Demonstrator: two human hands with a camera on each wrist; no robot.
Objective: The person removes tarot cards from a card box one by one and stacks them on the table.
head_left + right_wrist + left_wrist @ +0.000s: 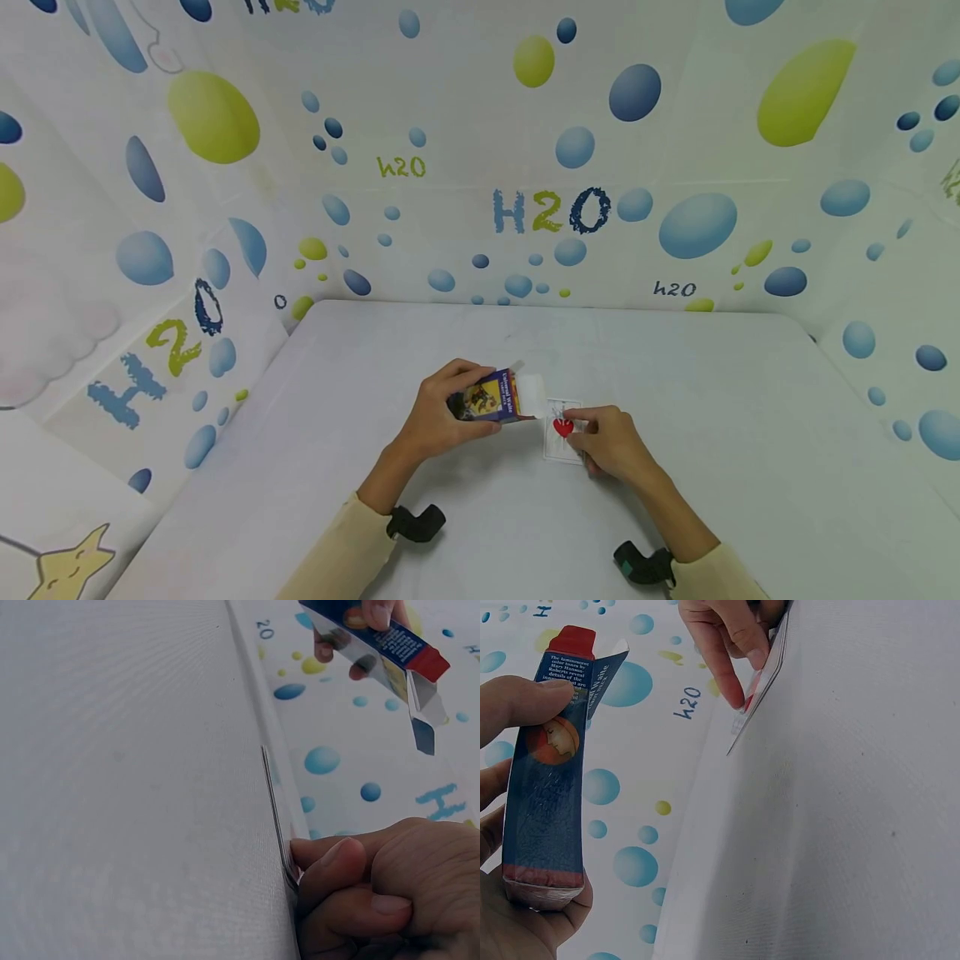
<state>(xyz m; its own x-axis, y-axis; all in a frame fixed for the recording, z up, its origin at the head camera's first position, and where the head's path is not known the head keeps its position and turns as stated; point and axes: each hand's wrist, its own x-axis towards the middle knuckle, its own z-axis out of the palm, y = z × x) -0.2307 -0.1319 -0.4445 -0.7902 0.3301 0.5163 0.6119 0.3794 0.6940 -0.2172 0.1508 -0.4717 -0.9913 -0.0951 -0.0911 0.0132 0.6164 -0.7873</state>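
Note:
My left hand (442, 412) grips a small tarot card box (489, 397), thumb along one narrow side and fingers round the other. Its flap (531, 395) stands open toward the right. In the left wrist view the box's blue side (551, 787) shows a round orange picture of a face. Just right of the box, a few thin cards (557, 450) lie together over the white surface, the top one bearing a red heart. My right hand (617, 446) holds them at their right side, index fingertip and thumb on the top card. Seen edge-on from the right wrist, the cards (271, 799) bend near the fingers.
A white-covered table (675, 400) spreads out under both hands. Behind it rises a white backdrop (465, 233) printed with blue and green drops and H2O lettering. Black wrist devices (417, 523) sit at both cuffs.

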